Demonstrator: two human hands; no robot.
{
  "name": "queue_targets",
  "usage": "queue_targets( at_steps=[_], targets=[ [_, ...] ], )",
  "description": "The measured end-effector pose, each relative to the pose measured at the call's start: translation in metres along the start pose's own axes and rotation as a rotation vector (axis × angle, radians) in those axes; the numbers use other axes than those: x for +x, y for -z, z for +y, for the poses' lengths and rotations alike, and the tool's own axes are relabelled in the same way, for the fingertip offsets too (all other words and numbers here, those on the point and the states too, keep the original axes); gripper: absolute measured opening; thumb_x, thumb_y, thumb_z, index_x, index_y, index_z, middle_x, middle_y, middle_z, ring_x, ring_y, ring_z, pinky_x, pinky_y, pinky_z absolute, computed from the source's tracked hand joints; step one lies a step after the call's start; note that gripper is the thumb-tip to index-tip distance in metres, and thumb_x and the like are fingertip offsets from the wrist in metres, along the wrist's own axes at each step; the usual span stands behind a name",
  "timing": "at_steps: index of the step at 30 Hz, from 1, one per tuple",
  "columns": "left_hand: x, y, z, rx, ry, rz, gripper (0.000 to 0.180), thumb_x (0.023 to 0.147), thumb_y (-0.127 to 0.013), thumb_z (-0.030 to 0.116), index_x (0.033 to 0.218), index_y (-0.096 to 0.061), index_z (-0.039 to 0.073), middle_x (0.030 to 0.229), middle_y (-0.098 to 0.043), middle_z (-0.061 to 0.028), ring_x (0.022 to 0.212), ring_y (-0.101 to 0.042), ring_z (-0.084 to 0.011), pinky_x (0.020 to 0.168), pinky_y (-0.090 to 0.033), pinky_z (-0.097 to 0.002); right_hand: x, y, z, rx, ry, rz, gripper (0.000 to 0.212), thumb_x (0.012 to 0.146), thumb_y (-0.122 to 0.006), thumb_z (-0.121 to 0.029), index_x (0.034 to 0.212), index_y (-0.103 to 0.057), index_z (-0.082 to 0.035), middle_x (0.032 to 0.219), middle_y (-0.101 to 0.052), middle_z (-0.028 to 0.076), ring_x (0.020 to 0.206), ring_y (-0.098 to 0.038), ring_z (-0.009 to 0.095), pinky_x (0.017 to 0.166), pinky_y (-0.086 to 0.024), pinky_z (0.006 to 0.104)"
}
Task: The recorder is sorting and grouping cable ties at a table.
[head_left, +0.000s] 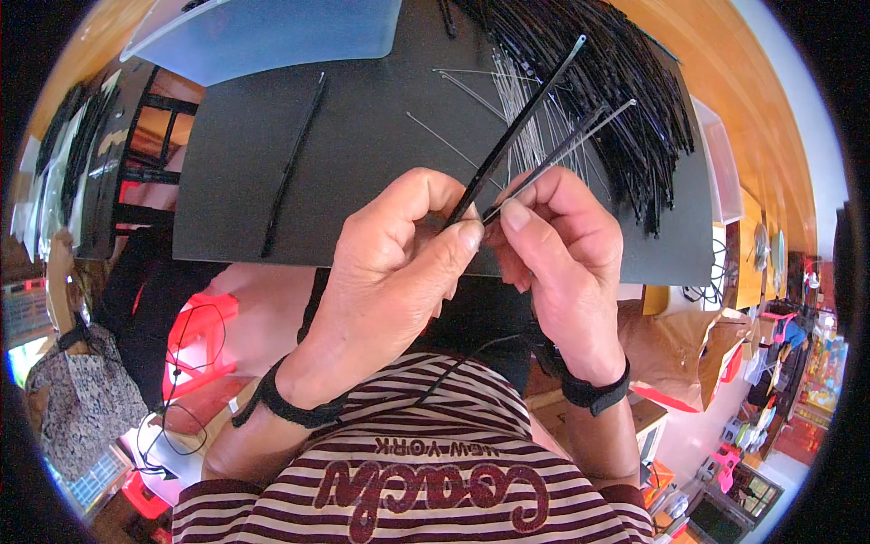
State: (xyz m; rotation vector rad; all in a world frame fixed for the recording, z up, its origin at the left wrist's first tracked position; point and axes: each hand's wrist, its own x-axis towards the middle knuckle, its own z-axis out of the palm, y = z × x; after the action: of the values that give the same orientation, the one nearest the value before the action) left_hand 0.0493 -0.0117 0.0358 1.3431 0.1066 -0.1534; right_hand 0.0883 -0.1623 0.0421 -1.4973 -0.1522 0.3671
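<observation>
Over the near edge of the dark table (381, 127), my left hand (390, 254) pinches a long, thin black rod (521, 122) between thumb and fingers. The rod slants up to the far right and ends in a small pale metal tip with a hole. Close beside it, my right hand (571, 254) is closed on a dark rod with a silver strip (603, 125), which also points to the far right. The hands almost touch, and the fingers hide the near ends of both pieces.
A large heap of black rods (625, 118) covers the table's far right, with thin silver rods (521, 136) beside it. One black rod (294, 163) lies at the left. A translucent bluish tray (272, 41) stands at the back, and a red stool (204, 340) below left.
</observation>
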Motion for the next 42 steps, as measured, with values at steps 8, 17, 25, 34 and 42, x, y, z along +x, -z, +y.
queue_targets(
  at_steps=[8, 17, 25, 34, 42],
  targets=[
    [-0.002, -0.003, -0.003, -0.006, -0.028, 0.028, 0.006, 0.090, -0.052, 0.006, 0.091, -0.049, 0.001, 0.067, -0.048, 0.0013, 0.052, -0.043, -0.0015, 0.043, -0.034, -0.0169, -0.003, 0.001, 0.005, 0.023, 0.021, -0.025, 0.011, 0.089, -0.055, -0.011, 0.083, -0.052, -0.002, 0.071, -0.053, -0.002, 0.060, -0.044, 0.002, 0.051, -0.037, 0.0176],
    [-0.005, -0.006, -0.008, 0.030, -0.058, 0.021, 0.004, 0.089, -0.051, 0.003, 0.090, -0.049, 0.001, 0.073, -0.044, 0.0040, 0.061, -0.034, 0.0002, 0.049, -0.028, -0.0175, -0.004, -0.001, 0.005, -0.033, -0.015, 0.025, 0.010, 0.088, -0.053, -0.009, 0.085, -0.052, -0.001, 0.068, -0.053, -0.002, 0.057, -0.044, 0.002, 0.050, -0.037, 0.0182],
    [-0.006, -0.009, -0.001, -0.024, -0.024, 0.047, 0.004, 0.088, -0.049, 0.001, 0.091, -0.049, -0.002, 0.075, -0.049, 0.0003, 0.066, -0.046, -0.0032, 0.054, -0.037, -0.0191, -0.007, -0.002, 0.008, -0.040, 0.028, 0.022, 0.008, 0.088, -0.054, -0.008, 0.084, -0.052, -0.001, 0.068, -0.052, -0.002, 0.058, -0.046, 0.002, 0.050, -0.038, 0.0186],
    [-0.010, -0.005, 0.002, 0.000, 0.072, 0.034, 0.008, 0.090, -0.048, 0.004, 0.090, -0.050, -0.004, 0.068, -0.051, -0.0015, 0.060, -0.049, -0.0045, 0.051, -0.039, -0.0200, -0.007, -0.004, 0.008, 0.018, 0.041, -0.023, 0.017, 0.089, -0.058, -0.013, 0.078, -0.051, -0.002, 0.067, -0.053, -0.001, 0.058, -0.046, 0.002, 0.050, -0.038, 0.0184],
    [-0.013, -0.004, 0.004, 0.025, 0.092, 0.052, 0.009, 0.090, -0.048, 0.005, 0.089, -0.050, -0.003, 0.065, -0.051, -0.0020, 0.057, -0.049, -0.0046, 0.049, -0.037, -0.0200, -0.008, -0.005, 0.010, -0.075, 0.136, -0.028, 0.017, 0.090, -0.057, -0.013, 0.078, -0.051, -0.002, 0.068, -0.054, -0.001, 0.060, -0.047, 0.002, 0.052, -0.040, 0.0181]
  ],
)
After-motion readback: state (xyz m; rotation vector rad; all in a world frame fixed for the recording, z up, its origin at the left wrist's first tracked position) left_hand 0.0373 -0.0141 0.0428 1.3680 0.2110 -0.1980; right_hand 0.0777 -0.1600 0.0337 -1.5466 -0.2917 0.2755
